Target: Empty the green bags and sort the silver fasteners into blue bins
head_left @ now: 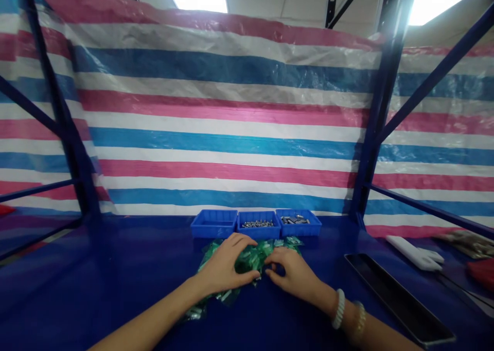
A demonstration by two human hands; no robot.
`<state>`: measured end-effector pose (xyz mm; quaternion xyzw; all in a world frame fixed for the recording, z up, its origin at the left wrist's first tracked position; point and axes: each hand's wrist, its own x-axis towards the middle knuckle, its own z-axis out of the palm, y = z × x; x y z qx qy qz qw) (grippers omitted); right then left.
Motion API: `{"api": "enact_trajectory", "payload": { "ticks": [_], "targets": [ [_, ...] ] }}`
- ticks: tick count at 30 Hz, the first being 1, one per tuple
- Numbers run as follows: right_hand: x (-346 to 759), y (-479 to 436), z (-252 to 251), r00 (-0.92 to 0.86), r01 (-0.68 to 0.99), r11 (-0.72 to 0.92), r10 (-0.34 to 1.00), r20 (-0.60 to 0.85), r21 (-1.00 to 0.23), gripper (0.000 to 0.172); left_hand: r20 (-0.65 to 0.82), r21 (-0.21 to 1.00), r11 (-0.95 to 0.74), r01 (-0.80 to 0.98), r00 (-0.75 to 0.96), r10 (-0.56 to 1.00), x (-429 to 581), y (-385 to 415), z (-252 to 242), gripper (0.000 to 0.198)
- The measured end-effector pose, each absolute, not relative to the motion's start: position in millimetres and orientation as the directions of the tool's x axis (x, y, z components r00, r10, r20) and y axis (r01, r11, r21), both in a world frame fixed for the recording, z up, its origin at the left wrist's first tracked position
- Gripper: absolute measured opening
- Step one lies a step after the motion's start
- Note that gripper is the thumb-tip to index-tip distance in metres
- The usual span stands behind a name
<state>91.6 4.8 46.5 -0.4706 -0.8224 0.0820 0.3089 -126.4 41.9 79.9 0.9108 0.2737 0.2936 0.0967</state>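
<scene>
A heap of small green plastic bags (250,258) lies on the blue table (127,268) in front of me. My left hand (227,266) rests on the heap with its fingers curled over the bags. My right hand (291,271) is beside it, fingers bent and pinched at the heap's near edge, close to the left thumb. What sits between the fingertips is too small to make out. Behind the heap stand three blue trays: a left one (214,223) that looks empty, a middle one (258,224) and a right one (298,221) with small metal parts.
A long black tray (397,299) lies at the right on the table. A white tool (415,253) lies beyond it. Dark blue rack posts (370,150) stand at both sides, and a striped tarp (231,124) closes off the back.
</scene>
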Motion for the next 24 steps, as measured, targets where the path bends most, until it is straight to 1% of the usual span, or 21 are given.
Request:
{"api": "enact_trajectory", "payload": {
  "ticks": [2, 5, 7, 10, 14, 15, 17, 20, 22, 24],
  "targets": [
    [91.8, 4.3, 45.3, -0.408, 0.706, 0.564, 0.818, 0.406, -0.428, 0.019, 0.439, 0.351, -0.838, 0.418, 0.717, 0.542, -128.3, 42.1, 80.5, 0.051],
    [92.1, 1.9, 46.3, -0.478, 0.664, 0.614, 0.788, 0.389, -0.426, 0.026, 0.420, 0.353, -0.838, 0.417, 0.729, 0.540, -130.4, 46.0, 79.8, 0.043],
    [92.1, 0.8, 47.7, -0.497, 0.657, 0.625, 0.780, 0.381, -0.421, 0.025, 0.429, 0.339, -0.838, 0.428, 0.722, 0.543, -131.6, 48.1, 78.5, 0.036],
    [91.7, 2.5, 47.9, -0.491, 0.655, 0.616, 0.787, 0.373, -0.438, 0.018, 0.439, 0.300, -0.850, 0.433, 0.729, 0.526, -132.1, 48.8, 76.2, 0.030],
    [92.0, 8.0, 43.6, -0.459, 0.630, 0.599, 0.801, 0.385, -0.494, 0.008, 0.458, 0.263, -0.854, 0.449, 0.721, 0.520, -130.5, 47.4, 74.7, 0.023],
    [92.6, 9.0, 42.7, -0.452, 0.623, 0.595, 0.804, 0.387, -0.507, 0.008, 0.460, 0.260, -0.852, 0.454, 0.718, 0.523, -130.1, 46.9, 74.9, 0.022],
    [94.5, 10.0, 41.9, -0.440, 0.610, 0.587, 0.810, 0.388, -0.533, 0.014, 0.460, 0.255, -0.849, 0.463, 0.715, 0.527, -129.4, 45.5, 75.9, 0.023],
    [97.8, 9.4, 44.7, -0.425, 0.572, 0.572, 0.820, 0.384, -0.588, 0.022, 0.488, 0.261, -0.846, 0.464, 0.693, 0.531, -127.4, 39.8, 79.1, 0.030],
    [99.1, 8.2, 48.5, -0.404, 0.518, 0.553, 0.831, 0.383, -0.653, 0.024, 0.535, 0.289, -0.848, 0.444, 0.660, 0.528, -124.4, 32.9, 81.6, 0.032],
    [98.8, 6.8, 52.7, -0.376, 0.434, 0.534, 0.839, 0.393, -0.725, 0.021, 0.575, 0.326, -0.855, 0.404, 0.633, 0.519, -120.4, 25.1, 83.0, 0.030]
  ]
}}
